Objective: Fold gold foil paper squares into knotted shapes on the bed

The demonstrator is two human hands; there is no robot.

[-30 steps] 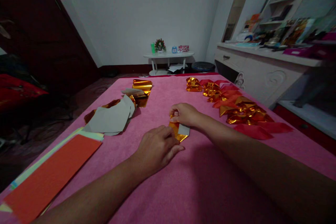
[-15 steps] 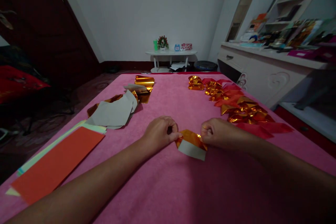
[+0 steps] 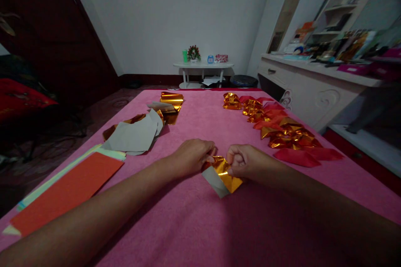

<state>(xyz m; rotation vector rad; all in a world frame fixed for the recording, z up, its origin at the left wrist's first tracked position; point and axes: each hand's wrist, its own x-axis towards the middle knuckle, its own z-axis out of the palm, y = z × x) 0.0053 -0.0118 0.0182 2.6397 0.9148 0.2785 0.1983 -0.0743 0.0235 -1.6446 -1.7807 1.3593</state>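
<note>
A small sheet of gold foil paper [image 3: 224, 175] with a grey-white back is held just above the pink table cloth [image 3: 200, 225], partly folded. My left hand [image 3: 191, 158] pinches its left edge with closed fingers. My right hand [image 3: 242, 160] pinches its upper right edge, fingers curled shut. The two hands are close together at the middle of the table.
Folded gold and red pieces [image 3: 282, 129] lie in a row on the right. Grey-backed foil sheets [image 3: 134, 135] and gold sheets [image 3: 171, 102] lie at the left, with orange paper [image 3: 65, 192] near the left edge. A white cabinet [image 3: 313, 87] stands right, a small white table [image 3: 202, 69] behind.
Both hands have let the paper come off the cloth and now pinch it between them. The right hand moved right and then back in, and the paper has turned and folded over.
</note>
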